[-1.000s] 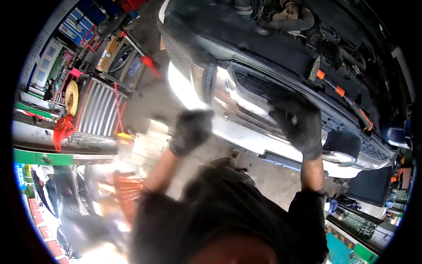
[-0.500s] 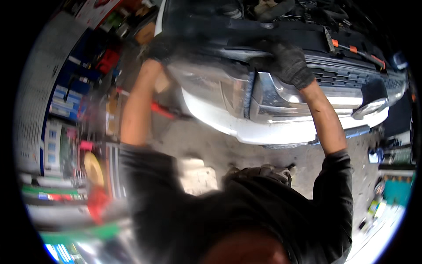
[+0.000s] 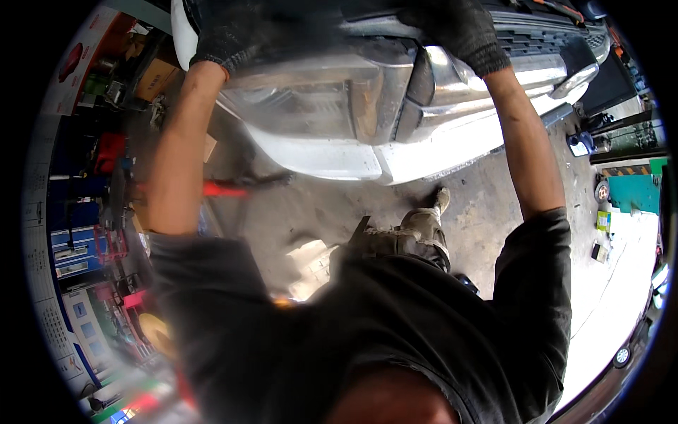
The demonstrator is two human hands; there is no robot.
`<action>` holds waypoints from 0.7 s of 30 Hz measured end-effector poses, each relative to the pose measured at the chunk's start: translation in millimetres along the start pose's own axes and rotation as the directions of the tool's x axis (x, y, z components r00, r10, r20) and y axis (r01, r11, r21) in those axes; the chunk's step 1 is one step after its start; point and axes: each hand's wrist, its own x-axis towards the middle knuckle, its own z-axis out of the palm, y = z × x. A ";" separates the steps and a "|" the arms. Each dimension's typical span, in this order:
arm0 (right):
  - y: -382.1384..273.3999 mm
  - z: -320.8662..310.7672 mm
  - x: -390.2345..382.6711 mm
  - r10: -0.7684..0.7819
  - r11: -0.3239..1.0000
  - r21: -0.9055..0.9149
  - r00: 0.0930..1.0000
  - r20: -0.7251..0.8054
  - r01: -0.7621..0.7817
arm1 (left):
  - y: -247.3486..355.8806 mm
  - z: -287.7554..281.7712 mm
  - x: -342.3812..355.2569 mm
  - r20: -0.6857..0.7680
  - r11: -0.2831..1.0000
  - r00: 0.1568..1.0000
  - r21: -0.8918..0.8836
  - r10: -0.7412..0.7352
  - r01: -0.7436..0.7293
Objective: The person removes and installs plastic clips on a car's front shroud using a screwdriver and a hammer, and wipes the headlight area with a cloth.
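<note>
In front of me is the front end of a white vehicle, with a large clear headlight (image 3: 296,109) and a chrome-trimmed grille (image 3: 526,44). My left hand (image 3: 224,44), in a dark knit glove, is at the top outer corner of the headlight; its fingers are lost in dark blur. The other glove, on my right hand (image 3: 462,35), lies over the upper edge where the headlight meets the grille. Its fingers merge with the dark area, so their grip does not show. Below the headlight runs the white bumper (image 3: 311,152).
An orange-handled tool (image 3: 561,8) lies on top of the grille. On the floor are a red bar-like object (image 3: 224,189) and a pale box-like piece (image 3: 311,265). Shelves of boxes and tools line the left; a teal panel (image 3: 632,192) stands at right.
My view has shifted, so the vehicle front sits higher and further left. My left hand appears further left and up; my right hand stays near the headlight-grille joint. One shoe now shows on the floor.
</note>
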 end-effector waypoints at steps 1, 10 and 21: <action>-4.5 -2.4 -2.0 0.098 0.991 0.087 0.995 0.000 -0.098 | 5.6 -0.4 -4.1 -0.043 0.991 0.999 0.133 0.006 -0.001; 33.9 18.7 117.8 -0.168 0.938 -0.237 0.929 0.329 0.253 | 21.7 -18.9 -49.0 0.046 0.679 0.874 -0.611 -0.484 0.408; 52.8 194.8 268.6 -0.332 0.937 0.063 0.820 0.466 0.344 | 15.3 -7.1 -52.8 0.186 0.474 0.851 -0.762 -0.492 0.441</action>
